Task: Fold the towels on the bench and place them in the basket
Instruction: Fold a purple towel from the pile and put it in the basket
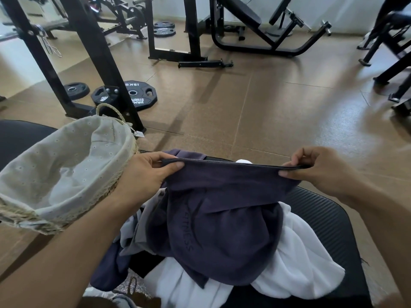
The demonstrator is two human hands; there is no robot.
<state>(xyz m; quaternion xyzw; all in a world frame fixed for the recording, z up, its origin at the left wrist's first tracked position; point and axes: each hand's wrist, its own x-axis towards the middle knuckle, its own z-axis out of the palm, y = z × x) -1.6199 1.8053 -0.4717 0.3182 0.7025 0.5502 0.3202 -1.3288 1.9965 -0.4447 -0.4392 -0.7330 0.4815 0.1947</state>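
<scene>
A dark purple towel (224,218) hangs stretched between both hands above the black bench (329,223). My left hand (144,174) pinches its top left corner and my right hand (315,167) pinches its top right corner. The lower part of the towel drapes onto a pile with a white towel (300,258), a grey towel (138,232) and another purple towel (109,272). A woven basket (120,183) with a pale fabric liner sits to the left, beside my left hand, and holds no towels.
Brown floor stretches ahead. A black rack frame (93,56) stands behind the basket with weight plates (138,96) at its foot. More black gym machines (255,25) line the far wall and the right side.
</scene>
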